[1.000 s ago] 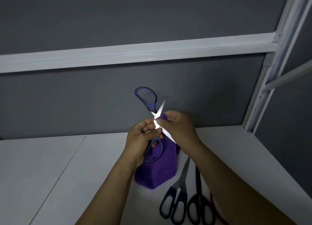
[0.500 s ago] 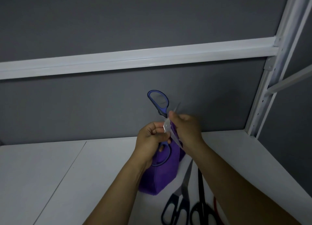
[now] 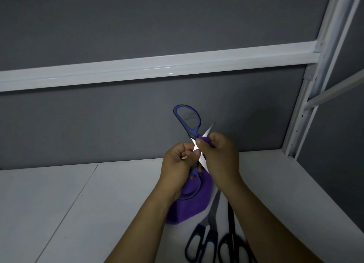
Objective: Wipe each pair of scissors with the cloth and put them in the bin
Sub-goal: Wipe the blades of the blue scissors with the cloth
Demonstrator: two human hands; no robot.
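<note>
The left hand (image 3: pixel 178 164) is closed round the blue-handled scissors (image 3: pixel 192 131) just below the pivot, fingers curled in on the lower handle. The right hand (image 3: pixel 220 154) pinches a fold of the purple cloth (image 3: pixel 187 207) round one blade, thumb on top. This pair is held in the air above the bench (image 3: pixel 59 203), spread wide into an X. One oval handle loop stands up, the other hangs down against the cloth, and the two bright steel blades catch the light. The cloth is soft and fuzzy, hanging in a loose pouch under the hands.

On the white, smooth bench below the right forearm lie two more pairs, side by side and nearly touching, handles toward the person. They are the dark-blue-handled scissors (image 3: pixel 213 219) with dull grey blades, and the black scissors (image 3: pixel 231 223), long and slim. That makes three pairs counted. A thin red sliver (image 3: pixel 249 249) shows beside the black handles, and what it is cannot be told.

Behind are a matte grey wall (image 3: pixel 98 124), one glossy white rail (image 3: pixel 157 69) and one white perforated post (image 3: pixel 299 124).
</note>
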